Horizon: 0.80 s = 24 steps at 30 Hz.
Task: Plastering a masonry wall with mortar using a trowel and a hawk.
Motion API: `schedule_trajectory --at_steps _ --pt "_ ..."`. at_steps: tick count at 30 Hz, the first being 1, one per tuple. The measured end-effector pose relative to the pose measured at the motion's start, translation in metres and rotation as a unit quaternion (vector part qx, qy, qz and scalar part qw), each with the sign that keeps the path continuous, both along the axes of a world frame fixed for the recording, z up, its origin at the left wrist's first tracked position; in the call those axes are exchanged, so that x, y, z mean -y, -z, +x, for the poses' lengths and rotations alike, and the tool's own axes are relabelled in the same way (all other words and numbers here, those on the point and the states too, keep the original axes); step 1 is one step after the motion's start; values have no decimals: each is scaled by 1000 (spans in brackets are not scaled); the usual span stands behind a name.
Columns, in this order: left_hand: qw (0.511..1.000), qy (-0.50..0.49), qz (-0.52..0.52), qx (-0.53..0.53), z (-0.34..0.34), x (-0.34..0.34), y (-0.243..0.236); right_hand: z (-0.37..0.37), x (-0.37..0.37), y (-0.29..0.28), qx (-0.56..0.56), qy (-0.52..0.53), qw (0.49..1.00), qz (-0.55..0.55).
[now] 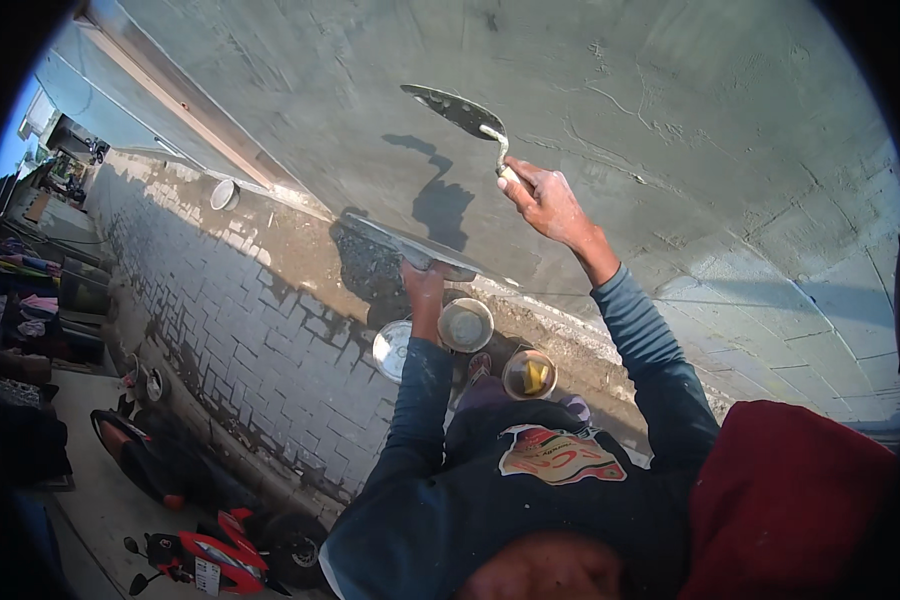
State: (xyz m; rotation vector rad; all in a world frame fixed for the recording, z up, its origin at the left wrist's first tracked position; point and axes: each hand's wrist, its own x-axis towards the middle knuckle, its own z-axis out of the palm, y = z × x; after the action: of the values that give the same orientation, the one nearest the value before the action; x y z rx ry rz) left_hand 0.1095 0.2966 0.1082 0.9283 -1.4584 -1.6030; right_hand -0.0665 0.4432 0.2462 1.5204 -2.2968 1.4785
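My right hand is closed round the handle of a pointed trowel, raised in front of the grey plastered wall, with a shadow of hand and trowel on the plaster. Some pale material clings to the blade. Lower and to the left, my left hand grips a flat grey board that is tilted beside the wall's lower part. Below the board stand a bucket of grey water, a white round container and a bucket holding a yellow object.
A paved lane runs along the wall, with a white bucket farther along it. A wooden strip lines the wall at upper left. A red scooter, a dark motorbike and hanging laundry line the left side.
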Motion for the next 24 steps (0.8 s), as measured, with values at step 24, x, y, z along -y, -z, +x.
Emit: schedule_trajectory --at_steps 24 --pt "957 158 9 -244 -131 86 -49 135 -342 180 403 332 830 196"
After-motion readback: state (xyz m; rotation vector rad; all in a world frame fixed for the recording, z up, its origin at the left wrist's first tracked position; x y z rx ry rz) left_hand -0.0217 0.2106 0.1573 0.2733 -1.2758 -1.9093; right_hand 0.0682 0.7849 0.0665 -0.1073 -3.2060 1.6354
